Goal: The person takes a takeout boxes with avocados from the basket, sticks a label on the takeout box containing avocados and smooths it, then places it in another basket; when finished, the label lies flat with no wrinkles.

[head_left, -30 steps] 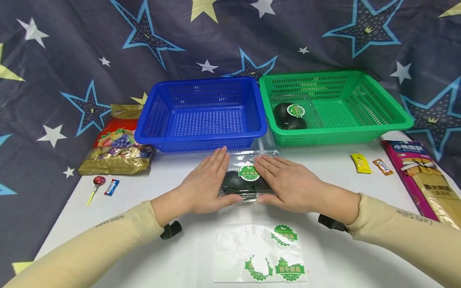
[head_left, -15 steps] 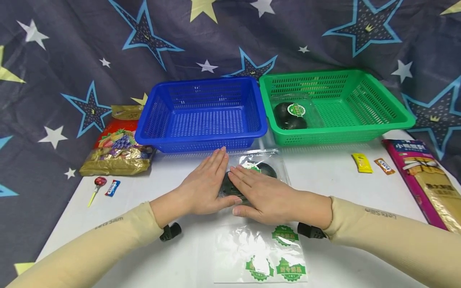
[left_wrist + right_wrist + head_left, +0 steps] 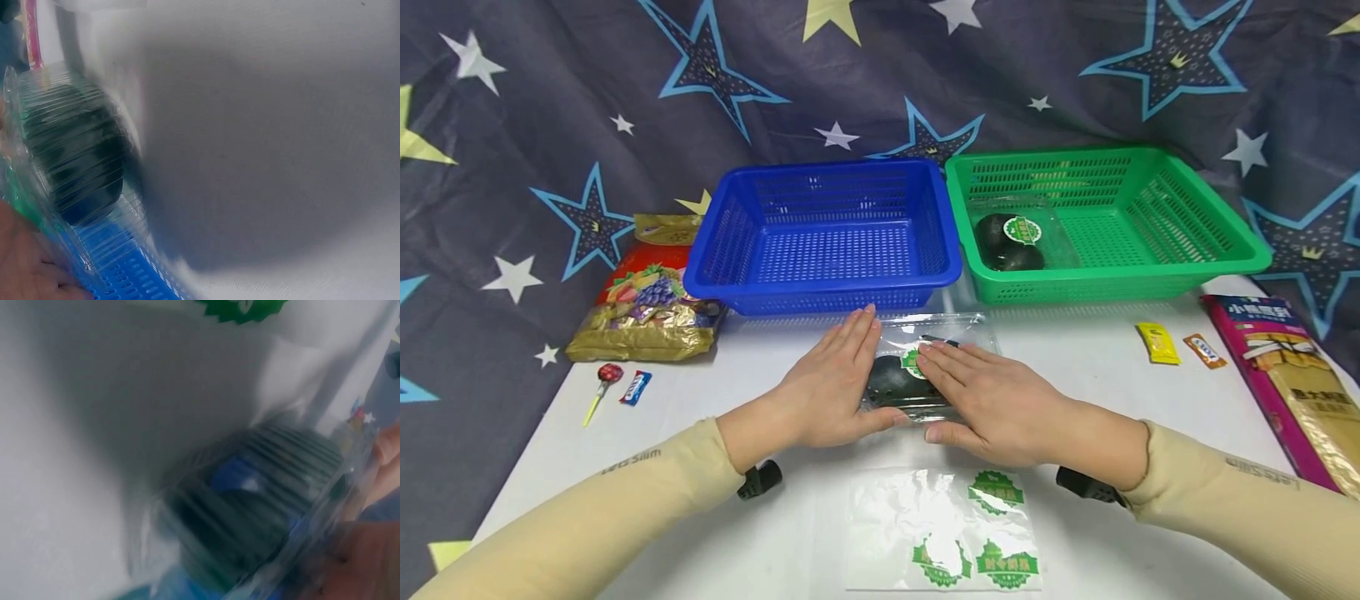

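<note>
A clear plastic clamshell box (image 3: 936, 326) lies in front of the blue basket, with dark, rounded produce (image 3: 891, 382) inside. On its lid is a round green-and-white sticker (image 3: 910, 363), partly under the right fingertips. My left hand (image 3: 823, 383) rests along the box's left side, fingers straight and thumb at the near edge. Flat across the right part of the lid lies my right hand (image 3: 1007, 400), fingers extended. Both wrist views show the box's ribbed wall (image 3: 81, 150) close up, with part of the right hand (image 3: 356, 562) beside it in the right one.
Behind stand a blue basket (image 3: 823, 292) and a green basket (image 3: 1112, 283); a similar stickered box (image 3: 1060, 237) lies in the green one. A sticker sheet (image 3: 880, 533) lies in front. Candy bag (image 3: 647, 308) and lollipop (image 3: 610, 372) sit left; small wrapped sweets (image 3: 1159, 343) and a purple-gold packet (image 3: 1285, 375), right.
My right hand slid left over the lid, covering most of the sticker, then came back right, uncovering part of it. My left hand stays against the box.
</note>
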{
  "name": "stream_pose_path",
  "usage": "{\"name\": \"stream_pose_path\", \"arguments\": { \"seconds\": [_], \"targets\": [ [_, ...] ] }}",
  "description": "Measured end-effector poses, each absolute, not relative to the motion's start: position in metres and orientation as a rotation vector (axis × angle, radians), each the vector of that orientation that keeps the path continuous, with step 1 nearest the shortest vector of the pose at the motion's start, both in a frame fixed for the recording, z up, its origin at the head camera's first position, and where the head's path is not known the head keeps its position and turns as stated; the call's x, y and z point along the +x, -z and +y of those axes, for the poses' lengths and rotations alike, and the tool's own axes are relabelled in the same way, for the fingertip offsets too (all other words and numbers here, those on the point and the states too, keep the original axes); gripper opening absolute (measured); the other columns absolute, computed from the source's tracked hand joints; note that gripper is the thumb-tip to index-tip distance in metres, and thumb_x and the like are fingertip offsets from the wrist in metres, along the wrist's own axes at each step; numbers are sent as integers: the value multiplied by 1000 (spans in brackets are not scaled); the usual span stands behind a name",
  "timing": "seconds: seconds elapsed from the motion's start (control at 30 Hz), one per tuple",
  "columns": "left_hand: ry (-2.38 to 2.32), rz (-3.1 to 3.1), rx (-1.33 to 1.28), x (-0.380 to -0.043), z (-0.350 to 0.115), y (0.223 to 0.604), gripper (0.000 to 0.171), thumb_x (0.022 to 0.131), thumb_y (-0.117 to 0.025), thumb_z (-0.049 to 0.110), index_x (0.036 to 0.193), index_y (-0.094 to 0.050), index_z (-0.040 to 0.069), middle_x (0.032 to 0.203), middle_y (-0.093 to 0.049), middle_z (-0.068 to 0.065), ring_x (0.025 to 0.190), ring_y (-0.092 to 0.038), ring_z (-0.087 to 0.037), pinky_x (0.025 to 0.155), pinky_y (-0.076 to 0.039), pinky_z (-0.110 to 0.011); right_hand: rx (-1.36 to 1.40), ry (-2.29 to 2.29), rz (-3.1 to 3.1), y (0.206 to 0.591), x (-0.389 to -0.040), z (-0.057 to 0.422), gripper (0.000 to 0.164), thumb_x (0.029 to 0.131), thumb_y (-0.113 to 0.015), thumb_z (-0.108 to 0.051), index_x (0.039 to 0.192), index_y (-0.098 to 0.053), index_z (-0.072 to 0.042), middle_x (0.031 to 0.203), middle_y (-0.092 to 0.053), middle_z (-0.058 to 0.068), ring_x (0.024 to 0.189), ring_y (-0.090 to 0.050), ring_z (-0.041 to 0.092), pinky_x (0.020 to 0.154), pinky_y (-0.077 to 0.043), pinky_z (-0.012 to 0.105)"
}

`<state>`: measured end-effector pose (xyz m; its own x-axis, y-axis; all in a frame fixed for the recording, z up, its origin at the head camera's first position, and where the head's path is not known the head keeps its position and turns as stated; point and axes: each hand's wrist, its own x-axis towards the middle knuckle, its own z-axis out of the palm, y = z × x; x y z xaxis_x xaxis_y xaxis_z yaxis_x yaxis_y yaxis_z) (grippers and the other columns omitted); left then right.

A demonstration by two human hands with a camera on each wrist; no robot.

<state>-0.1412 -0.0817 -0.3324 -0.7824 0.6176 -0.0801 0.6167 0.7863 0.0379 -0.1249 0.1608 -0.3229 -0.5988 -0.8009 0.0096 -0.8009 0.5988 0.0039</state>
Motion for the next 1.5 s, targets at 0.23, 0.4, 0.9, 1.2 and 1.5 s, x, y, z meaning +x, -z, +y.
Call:
{"name": "stream_pose_path", "arguments": {
  "seconds": [0.23,0.4,0.9,1.2,1.5],
  "targets": [
    [-32,2880,986,-140,-81,332,109,84,-33,79,150,-11,-6,157,3,-23,145,-2,-33,116,-9,-41,1366,30,-2763,320,-125,173,77,95,-40,-59,142,-42,1,147,-39,16,137,-35,29,110,-32,44],
    [-36,2879,981,-140,-81,332,110,84,-34,79,150,-10,-6,157,4,-22,145,-1,-33,116,-9,-40,1340,11,-2795,318,-125,179,76,96,-36,-60,142,-43,0,147,-40,15,136,-36,29,109,-34,43],
    [-41,2882,993,-140,-81,333,110,83,-30,80,149,-12,-7,157,3,-23,145,-1,-33,117,-9,-40,1363,-60,-2730,325,-124,192,72,96,-45,-52,142,-40,4,147,-40,18,138,-33,31,109,-33,45],
    [-69,2872,995,-140,-83,332,110,84,-32,79,149,-11,-7,157,4,-23,145,0,-32,117,-9,-40,1476,-151,-2696,328,-131,190,68,96,-50,-46,144,-38,-1,150,-36,13,140,-30,28,112,-27,46],
    [-87,2872,1017,-142,-84,334,108,85,-32,77,149,-12,-8,156,3,-23,145,-1,-34,116,-9,-41,1359,-139,-2917,321,-141,158,78,97,-30,-60,147,-30,0,153,-28,16,142,-23,29,114,-23,45]
  ]
}}
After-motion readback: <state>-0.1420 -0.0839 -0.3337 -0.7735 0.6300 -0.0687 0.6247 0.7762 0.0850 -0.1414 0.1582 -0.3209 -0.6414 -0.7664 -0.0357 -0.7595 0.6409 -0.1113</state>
